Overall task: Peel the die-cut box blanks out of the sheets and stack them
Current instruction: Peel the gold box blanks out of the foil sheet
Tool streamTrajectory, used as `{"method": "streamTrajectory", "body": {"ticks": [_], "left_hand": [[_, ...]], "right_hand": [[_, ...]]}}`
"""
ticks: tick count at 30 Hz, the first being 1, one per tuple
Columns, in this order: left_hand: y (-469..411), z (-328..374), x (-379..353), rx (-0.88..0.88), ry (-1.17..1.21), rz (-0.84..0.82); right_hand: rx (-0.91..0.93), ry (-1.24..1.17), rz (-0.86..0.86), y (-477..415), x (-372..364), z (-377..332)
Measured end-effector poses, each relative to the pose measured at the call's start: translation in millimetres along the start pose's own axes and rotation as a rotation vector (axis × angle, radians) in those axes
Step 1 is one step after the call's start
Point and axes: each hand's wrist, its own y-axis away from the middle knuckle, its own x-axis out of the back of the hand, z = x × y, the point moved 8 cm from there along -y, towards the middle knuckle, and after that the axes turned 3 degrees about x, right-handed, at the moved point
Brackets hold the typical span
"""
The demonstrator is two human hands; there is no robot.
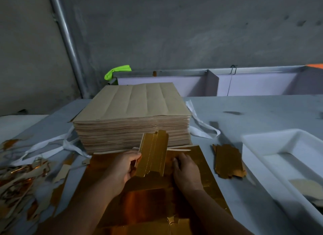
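A gold foil sheet (153, 205) lies flat on the table in front of me. My left hand (122, 168) grips the left edge of a gold box blank (153, 154) that stands tilted up off the sheet. My right hand (187, 171) lies on the sheet just right of the blank, fingers bent against the foil there. A small stack of gold blanks (227, 163) sits to the right. Behind stands a tall pile of brown-backed sheets (134, 115).
Torn gold and brown scraps (22, 178) litter the table's left side, with white straps (52, 145) beside the pile. A white tray (286, 161) stands at the right. A grey wall, a metal pipe (68, 42) and a railed partition (209, 80) lie behind.
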Motion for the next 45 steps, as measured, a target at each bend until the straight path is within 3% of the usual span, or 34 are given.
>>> {"method": "streamTrajectory", "body": {"ticks": [6,12,19,27,32,36,41,45], "left_hand": [[10,9,-43,-0.028,-0.024,-0.042],[16,7,-85,-0.023,-0.052,-0.068],[16,6,-119,-0.044,-0.159,-0.097],[9,-2,-134,-0.045,-0.189,-0.112],[5,2,-134,-0.047,-0.198,-0.123],[0,16,-124,-0.066,-0.293,-0.113],[4,38,-112,-0.134,-0.585,-0.228],[2,52,-94,-0.194,-0.723,-0.186]], "right_hand": [[0.031,0.207,0.055,12,27,13],[-0.024,0.173,0.004,24,21,24],[-0.075,0.039,0.06,29,24,33],[-0.127,0.077,-0.001,28,15,43],[-0.034,-0.061,0.119,29,29,29],[0.014,-0.002,0.122,26,29,28],[-0.149,-0.337,0.209,26,42,42],[-0.226,-0.615,0.339,32,54,53]]}}
